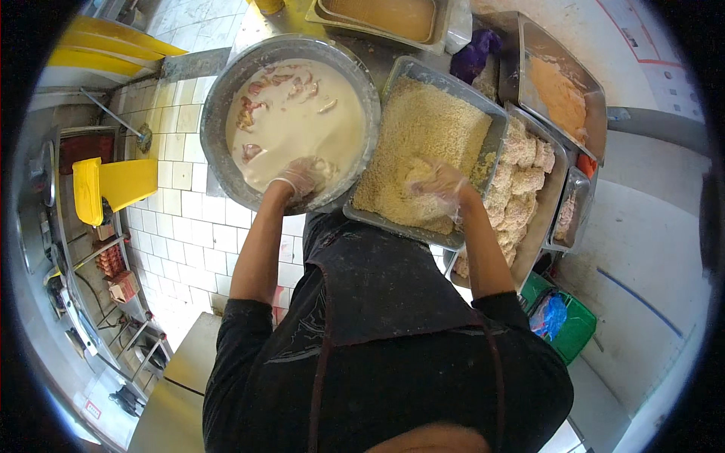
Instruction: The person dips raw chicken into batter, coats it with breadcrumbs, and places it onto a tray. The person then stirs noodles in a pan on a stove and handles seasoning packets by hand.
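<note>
My left hand (303, 177), in a clear plastic glove, dips into the pale batter at the near side of a large round metal bowl (214, 143). The batter hides its fingers, so what they hold does not show. Several raw meat pieces (251, 152) break the batter's surface along the left and far sides. To the right, my right hand (439, 181), gloved too, reaches into yellow breadcrumbs (430, 113) in a rectangular tray (495, 140). Its fingers stretch leftward over the crumbs, and crumbs cover part of them. No piece of meat can be made out under them.
Right of the crumb tray, a metal tray (545, 204) holds several crumb-coated pieces. Behind it stands a pan (596, 94) of orange-tinted powder. A small container (572, 208) sits at the far right, a green crate (578, 332) below. Left on the floor is a yellow bin (124, 183).
</note>
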{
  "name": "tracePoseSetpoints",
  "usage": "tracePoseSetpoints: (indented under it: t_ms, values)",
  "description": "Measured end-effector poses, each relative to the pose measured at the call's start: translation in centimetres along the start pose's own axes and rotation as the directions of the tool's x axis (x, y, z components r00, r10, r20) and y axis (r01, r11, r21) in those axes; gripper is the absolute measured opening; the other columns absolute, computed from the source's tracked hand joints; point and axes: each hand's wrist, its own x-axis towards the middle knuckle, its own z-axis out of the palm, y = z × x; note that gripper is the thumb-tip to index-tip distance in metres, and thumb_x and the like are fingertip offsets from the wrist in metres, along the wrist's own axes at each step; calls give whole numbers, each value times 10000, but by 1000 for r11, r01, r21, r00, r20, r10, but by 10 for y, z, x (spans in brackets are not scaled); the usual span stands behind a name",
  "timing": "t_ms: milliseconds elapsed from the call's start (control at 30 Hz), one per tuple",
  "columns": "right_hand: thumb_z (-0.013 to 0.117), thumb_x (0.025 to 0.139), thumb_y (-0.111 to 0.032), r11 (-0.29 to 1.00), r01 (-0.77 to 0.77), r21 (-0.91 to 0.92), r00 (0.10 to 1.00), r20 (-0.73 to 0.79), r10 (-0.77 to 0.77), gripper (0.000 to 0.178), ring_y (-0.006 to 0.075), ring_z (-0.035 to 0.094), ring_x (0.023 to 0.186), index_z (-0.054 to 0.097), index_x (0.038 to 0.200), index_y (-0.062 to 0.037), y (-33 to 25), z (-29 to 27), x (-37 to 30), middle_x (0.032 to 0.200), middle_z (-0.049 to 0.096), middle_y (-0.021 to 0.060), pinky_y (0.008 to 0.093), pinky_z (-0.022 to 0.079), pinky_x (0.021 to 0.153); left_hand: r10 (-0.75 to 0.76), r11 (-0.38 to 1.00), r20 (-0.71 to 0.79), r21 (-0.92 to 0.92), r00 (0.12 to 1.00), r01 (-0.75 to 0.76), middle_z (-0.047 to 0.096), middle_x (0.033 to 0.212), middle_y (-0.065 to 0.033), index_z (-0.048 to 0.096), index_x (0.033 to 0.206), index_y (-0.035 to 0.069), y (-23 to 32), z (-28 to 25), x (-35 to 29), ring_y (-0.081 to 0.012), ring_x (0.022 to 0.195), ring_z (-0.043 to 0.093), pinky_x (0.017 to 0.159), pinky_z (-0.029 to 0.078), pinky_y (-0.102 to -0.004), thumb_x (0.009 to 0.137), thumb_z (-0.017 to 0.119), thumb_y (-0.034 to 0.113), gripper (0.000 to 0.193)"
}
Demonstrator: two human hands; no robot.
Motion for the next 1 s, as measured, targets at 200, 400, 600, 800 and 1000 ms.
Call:
tracePoseSetpoints:
  t_ms: [200,400,600,800,1000]
  values:
    - [672,813,-392,955,-295,36,863,-419,283,719,308,465,1215,392,1361,-19,-80,0,-53,1329,469,207,346,385,1025,-208,928,-22,-320,978,190,665,955,-151,616,1002,47,117,-100,8,-295,817,625,784,483,-358,853,565,259,265]
    - [479,897,-538,833,-356,424,840,-245,484,675,224,560,1072,456,1301,2,17,59,5,1259,538,151,330,462,912,-60,869,-275,-488,960,-85,661,975,-102,602,997,69,100,-91,-2,-264,824,626,775,491,-339,796,665,176,237]
    - [419,957,-437,333,223,916,868,-342,360,499,213,557,1076,480,1299,-79,-6,47,14,1182,565,113,351,475,896,-97,995,-321,-4,942,101,600,959,-26,568,1101,103,135,-136,-11,-150,787,586,684,477,-258,856,609,245,286]
    - [460,905,-273,471,-427,-772,817,-553,-166,360,272,576,1024,546,1230,-142,72,-24,76,1123,618,87,412,437,892,-267,723,-437,-680,859,-121,617,1028,-87,570,1115,77,113,-110,-4,-154,864,614,707,490,-256,866,615,228,295]
    - [460,888,-258,506,-580,-639,813,-491,313,369,281,492,1152,548,1190,-65,9,3,82,1236,544,151,393,371,989,176,923,-542,382,822,54,617,1066,-73,542,1175,85,124,-121,-26,-215,967,594,750,498,-301,860,578,148,323]
